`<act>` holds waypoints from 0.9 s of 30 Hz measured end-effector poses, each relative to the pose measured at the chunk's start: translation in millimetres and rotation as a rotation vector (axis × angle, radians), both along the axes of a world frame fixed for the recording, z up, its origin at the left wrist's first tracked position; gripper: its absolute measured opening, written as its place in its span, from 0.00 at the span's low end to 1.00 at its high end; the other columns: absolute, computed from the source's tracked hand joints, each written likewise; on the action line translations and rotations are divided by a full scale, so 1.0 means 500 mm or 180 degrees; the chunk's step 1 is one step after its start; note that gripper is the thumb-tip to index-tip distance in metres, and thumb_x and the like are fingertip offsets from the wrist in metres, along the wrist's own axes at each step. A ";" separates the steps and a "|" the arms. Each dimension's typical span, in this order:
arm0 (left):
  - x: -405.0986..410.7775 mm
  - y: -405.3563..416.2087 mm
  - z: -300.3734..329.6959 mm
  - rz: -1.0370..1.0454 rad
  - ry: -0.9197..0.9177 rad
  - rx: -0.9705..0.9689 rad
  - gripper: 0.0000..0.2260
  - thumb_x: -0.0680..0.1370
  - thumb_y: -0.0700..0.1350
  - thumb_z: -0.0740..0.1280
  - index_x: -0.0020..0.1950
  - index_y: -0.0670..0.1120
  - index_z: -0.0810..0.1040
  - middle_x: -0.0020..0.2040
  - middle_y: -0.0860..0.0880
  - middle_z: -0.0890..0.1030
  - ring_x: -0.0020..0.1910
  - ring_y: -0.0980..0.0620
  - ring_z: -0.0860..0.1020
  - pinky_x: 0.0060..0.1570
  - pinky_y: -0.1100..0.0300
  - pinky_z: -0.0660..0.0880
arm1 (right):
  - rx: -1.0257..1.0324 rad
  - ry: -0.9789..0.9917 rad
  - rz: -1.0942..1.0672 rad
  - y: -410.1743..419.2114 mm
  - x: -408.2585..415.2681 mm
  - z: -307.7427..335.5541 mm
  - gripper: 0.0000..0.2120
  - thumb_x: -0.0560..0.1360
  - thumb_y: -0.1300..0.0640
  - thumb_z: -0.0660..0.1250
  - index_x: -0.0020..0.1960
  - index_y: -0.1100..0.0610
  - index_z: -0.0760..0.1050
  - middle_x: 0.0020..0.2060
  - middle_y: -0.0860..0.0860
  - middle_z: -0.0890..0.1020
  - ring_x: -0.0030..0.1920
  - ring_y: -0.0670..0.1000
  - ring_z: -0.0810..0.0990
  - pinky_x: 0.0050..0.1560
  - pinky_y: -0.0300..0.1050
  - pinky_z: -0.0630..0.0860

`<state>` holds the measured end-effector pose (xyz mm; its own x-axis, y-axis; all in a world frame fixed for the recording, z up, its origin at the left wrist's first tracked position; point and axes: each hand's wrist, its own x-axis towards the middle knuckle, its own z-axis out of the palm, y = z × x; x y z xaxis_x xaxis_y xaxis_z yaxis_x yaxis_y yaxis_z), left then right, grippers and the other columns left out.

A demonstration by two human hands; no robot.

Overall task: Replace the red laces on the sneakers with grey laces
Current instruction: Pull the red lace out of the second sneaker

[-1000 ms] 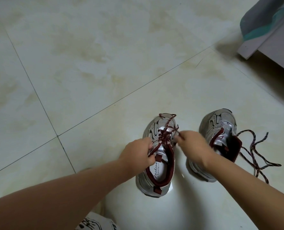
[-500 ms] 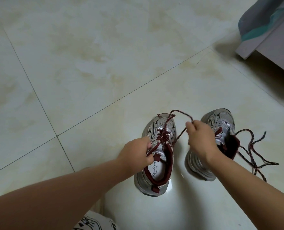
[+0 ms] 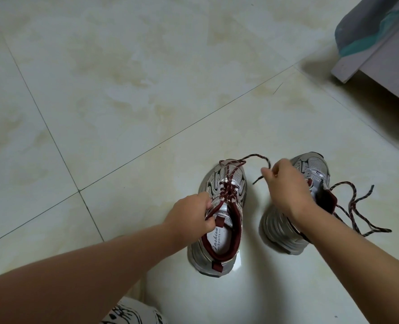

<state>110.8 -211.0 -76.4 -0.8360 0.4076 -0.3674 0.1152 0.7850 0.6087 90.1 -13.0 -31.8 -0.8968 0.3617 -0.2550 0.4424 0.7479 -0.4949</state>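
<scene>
While pinched, red lace [image 3: 255, 157] trails fingers [image 3: 267, 171].

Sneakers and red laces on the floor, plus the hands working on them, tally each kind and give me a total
Sneakers: 2, the left sneaker and the right sneaker
Red laces: 2, the laced one and the loose one
Hands: 2, left hand and right hand
Total: 6

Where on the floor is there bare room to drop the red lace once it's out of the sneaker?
Bare pale floor tile stretches left of and beyond the silver sneaker with maroon lining that the left hand steadies. Crowded: the gap beside the second silver sneaker, where the right hand pulls the lace, and its right side, strewn with loose red-speckled laces.
</scene>
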 end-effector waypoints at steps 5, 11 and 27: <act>0.000 0.001 0.000 0.0011 -0.0016 0.0031 0.07 0.71 0.44 0.66 0.45 0.47 0.68 0.32 0.54 0.69 0.34 0.50 0.69 0.32 0.60 0.61 | 0.0149 -0.0871 0.0980 -0.050 0.021 -0.001 0.14 0.77 0.49 0.63 0.39 0.58 0.74 0.37 0.55 0.80 0.42 0.57 0.77 0.42 0.46 0.72; -0.001 -0.001 0.000 -0.0052 0.0040 -0.0029 0.07 0.71 0.44 0.66 0.45 0.48 0.67 0.32 0.54 0.68 0.35 0.50 0.69 0.34 0.59 0.62 | -0.0019 -0.0789 0.1201 -0.067 0.030 -0.025 0.10 0.76 0.57 0.61 0.44 0.63 0.76 0.44 0.59 0.80 0.47 0.59 0.77 0.43 0.46 0.70; -0.001 -0.003 -0.001 -0.0095 0.0033 -0.0077 0.08 0.71 0.44 0.65 0.43 0.47 0.65 0.34 0.54 0.68 0.36 0.49 0.69 0.34 0.59 0.61 | -0.1501 -0.0918 0.0488 -0.055 0.030 -0.038 0.12 0.77 0.64 0.60 0.35 0.55 0.67 0.31 0.50 0.72 0.33 0.49 0.70 0.38 0.44 0.70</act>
<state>110.5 -212.4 -77.0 -0.8274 0.4235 -0.3690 0.1450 0.7956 0.5882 105.1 -40.4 -50.6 -0.8001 0.0207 -0.5995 0.5129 0.5418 -0.6659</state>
